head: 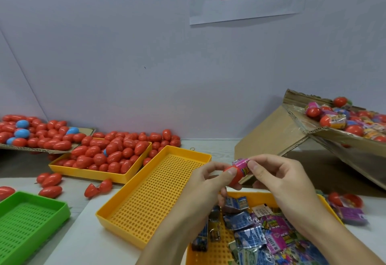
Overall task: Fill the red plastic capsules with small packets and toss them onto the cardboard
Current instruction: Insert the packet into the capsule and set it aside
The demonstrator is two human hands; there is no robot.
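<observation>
My left hand [205, 179] grips a red capsule [234, 176] above the table. My right hand [277, 176] pinches a pink packet [242, 165] whose end sits in the capsule's open mouth. Below my hands an orange tray [217, 252] holds several small blue, pink and green packets [257, 235]. At the right a tilted cardboard sheet [271, 133] carries several filled capsules [353, 118]. More red capsules [117, 154] lie heaped in an orange tray at the left.
An empty perforated orange tray [150, 198] lies in the middle, a green tray [27, 221] at the lower left. Loose capsules [50, 183] lie on the table. A flat cardboard [87, 131] at the far left bears red and blue capsules. A purple packet [353, 215] lies right.
</observation>
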